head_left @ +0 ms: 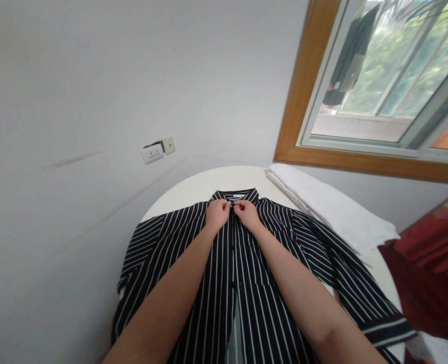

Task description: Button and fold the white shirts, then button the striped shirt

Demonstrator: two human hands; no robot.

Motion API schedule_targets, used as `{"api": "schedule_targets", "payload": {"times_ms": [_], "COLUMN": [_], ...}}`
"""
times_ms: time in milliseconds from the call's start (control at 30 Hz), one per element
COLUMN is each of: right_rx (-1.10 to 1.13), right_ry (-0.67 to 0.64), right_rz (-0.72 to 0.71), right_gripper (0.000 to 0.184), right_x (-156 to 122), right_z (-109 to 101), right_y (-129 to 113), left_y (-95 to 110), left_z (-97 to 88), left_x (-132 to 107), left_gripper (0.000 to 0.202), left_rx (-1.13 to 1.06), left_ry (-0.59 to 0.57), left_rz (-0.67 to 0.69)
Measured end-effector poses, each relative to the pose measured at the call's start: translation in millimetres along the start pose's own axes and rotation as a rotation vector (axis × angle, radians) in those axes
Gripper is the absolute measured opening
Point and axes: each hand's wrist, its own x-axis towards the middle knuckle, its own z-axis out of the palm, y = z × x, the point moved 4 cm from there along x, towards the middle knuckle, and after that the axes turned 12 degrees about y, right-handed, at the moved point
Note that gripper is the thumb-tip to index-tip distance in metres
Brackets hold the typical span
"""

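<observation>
A black shirt with white stripes (284, 237) lies spread flat, front up, on a white bed surface (193, 189). Its collar points away from me. My left hand (216, 215) and my right hand (247, 213) meet just below the collar, at the top of the button line. Both have their fingers pinched closed on the shirt's front edges, thumb tips almost touching. The lower part of the button line hangs slightly apart between my forearms.
A white pillow (330, 207) lies to the right of the shirt. A white wall with a socket (152, 152) stands behind the bed. A wood-framed window (375, 86) is at the upper right. Red fabric (432, 273) shows at the right edge.
</observation>
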Motion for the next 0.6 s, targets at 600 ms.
{"api": "schedule_targets", "payload": {"times_ms": [600], "right_rx": [0.289], "right_ry": [-0.001], "right_rz": [0.066], "right_gripper": [0.019], "right_x": [5], "right_z": [9], "right_y": [15], "left_y": [-2], "left_z": [0.0], "left_x": [0], "left_gripper": [0.032], "left_rx": [0.027], "left_ry": [-0.071], "left_rz": [-0.071]}}
